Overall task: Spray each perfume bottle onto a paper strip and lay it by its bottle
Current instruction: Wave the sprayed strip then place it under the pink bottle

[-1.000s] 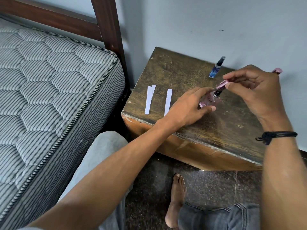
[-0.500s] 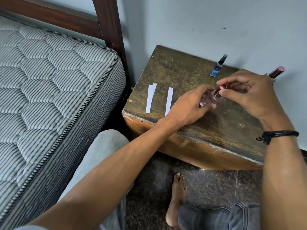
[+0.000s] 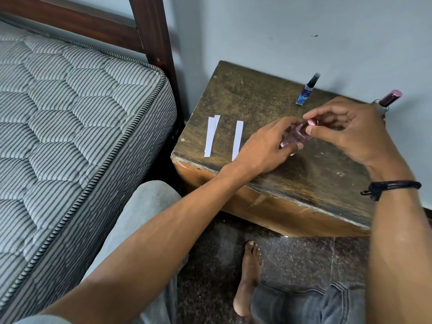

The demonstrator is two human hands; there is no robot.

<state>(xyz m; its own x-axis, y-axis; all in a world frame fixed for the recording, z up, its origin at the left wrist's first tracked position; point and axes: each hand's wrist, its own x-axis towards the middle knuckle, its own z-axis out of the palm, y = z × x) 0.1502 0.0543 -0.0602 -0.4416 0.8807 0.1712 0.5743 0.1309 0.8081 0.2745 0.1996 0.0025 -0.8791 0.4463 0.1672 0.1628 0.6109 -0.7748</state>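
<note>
Fingers [image 3: 280,126] of left hand [image 3: 261,148] curled round pink bottle [image 3: 295,137]; right hand [image 3: 350,134] pinched its cap [image 3: 312,123], over wooden table [image 3: 252,101].

So the small pink glass bottle [image 3: 295,137] is tilted over the middle of the worn brown wooden side table [image 3: 252,97]. The left hand [image 3: 264,148] grips its body and the right hand [image 3: 350,132] pinches the shiny pink cap [image 3: 312,122] at its neck. The slim blue glass bottle [image 3: 306,91] with a black cap stands upright near the table's back edge. A third bottle [image 3: 390,98] with a mauve cap is at the back right corner, mostly hidden. Three white paper strips [image 3: 237,140] lie flat on the table's front left, two of them overlapping.
</note>
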